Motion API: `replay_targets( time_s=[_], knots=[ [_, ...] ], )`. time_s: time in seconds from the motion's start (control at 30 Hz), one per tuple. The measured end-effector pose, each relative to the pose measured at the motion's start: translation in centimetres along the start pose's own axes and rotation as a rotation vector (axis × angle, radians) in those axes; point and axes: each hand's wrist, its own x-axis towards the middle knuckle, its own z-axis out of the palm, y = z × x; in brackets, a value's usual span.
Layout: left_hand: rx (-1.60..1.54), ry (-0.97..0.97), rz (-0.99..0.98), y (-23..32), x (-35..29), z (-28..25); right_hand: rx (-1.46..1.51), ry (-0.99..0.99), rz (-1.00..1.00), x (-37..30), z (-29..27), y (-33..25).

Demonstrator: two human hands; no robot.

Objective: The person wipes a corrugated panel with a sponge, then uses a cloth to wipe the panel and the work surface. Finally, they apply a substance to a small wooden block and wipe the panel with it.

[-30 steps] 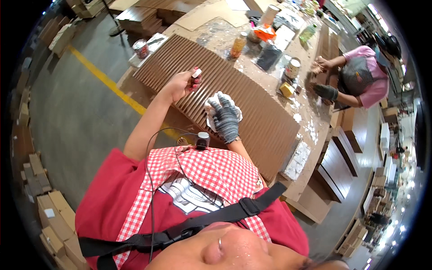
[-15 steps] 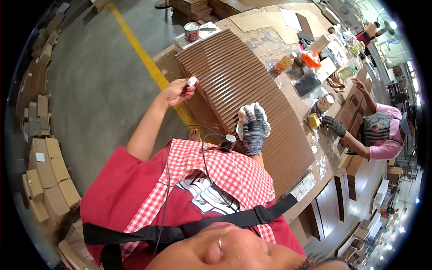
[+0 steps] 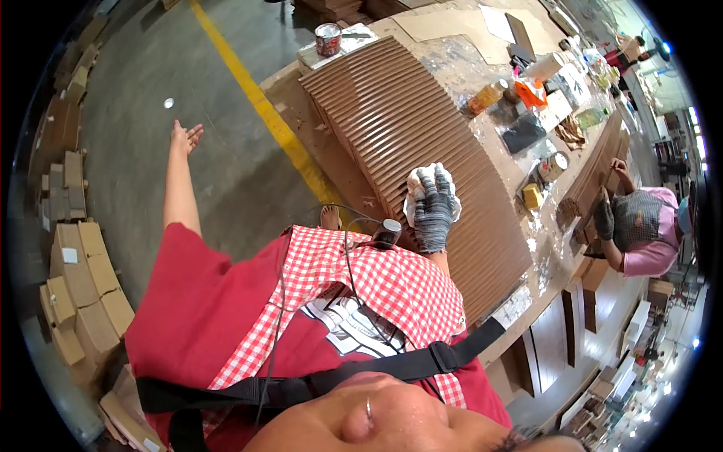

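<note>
My left hand [image 3: 185,138] is stretched far out to the left over the floor, bare, with its fingers apart and nothing in them. Just beyond its fingertips is a small round white piece [image 3: 169,102], apart from the hand; its kind is too small to make out. A striped grey glove covers my right hand [image 3: 432,211], which presses a bunched white cloth [image 3: 455,199] against a brown ribbed panel [image 3: 392,105]. The panel lies on the worktable, and its ridges have a wet-looking shine toward the far end.
A paint can [image 3: 328,39] stands at the table's far left corner. Bottles, an orange bag [image 3: 532,93], another can [image 3: 554,166] and a yellow sponge [image 3: 532,196] crowd the right side. Across the table a person in pink [image 3: 654,226] works. Cardboard boxes [image 3: 86,279] line the left.
My left hand has swung out leftward and let go of the small white piece. My right hand stays on the cloth. The co-worker's gloved hand has drawn back from near the sponge.
</note>
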Motion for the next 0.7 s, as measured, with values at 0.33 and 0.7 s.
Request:
replay_targets(
  time_s=[0.33, 0.7],
  knots=[
    [0.210, -0.488, 0.063, -17.7, -3.5, 7.9, -0.089, -0.109, 0.354, -0.1, -2.8, 0.1],
    [0.190, -0.502, 0.092, -22.6, -5.1, 7.5, 0.145, -0.049, 0.324, 15.0, -11.2, 10.2]
  ],
)
